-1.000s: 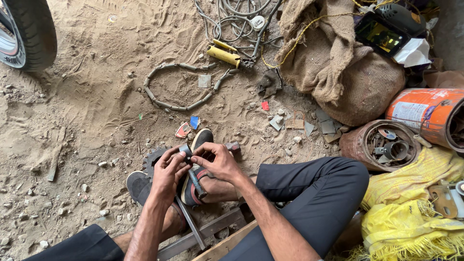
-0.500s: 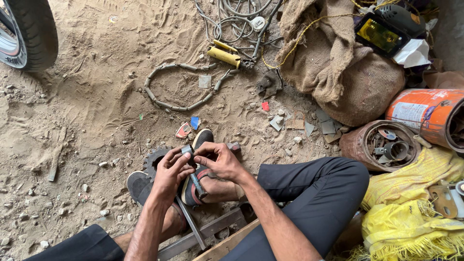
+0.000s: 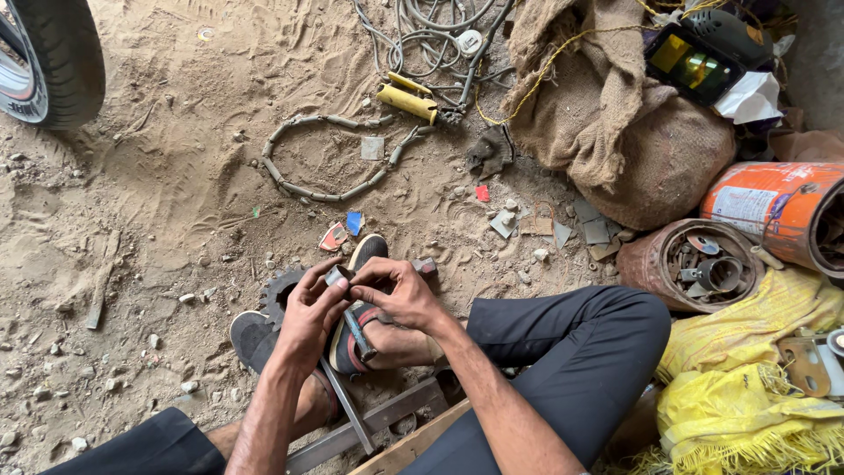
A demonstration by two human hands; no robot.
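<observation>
Sandy ground fills the view, with a tyre at top left and a burlap sack at top right. A rusty can of parts stands beside the person's knee. Above the sandalled foot, the left hand and right hand meet, fingertips pinching a small metal piece between them.
</observation>
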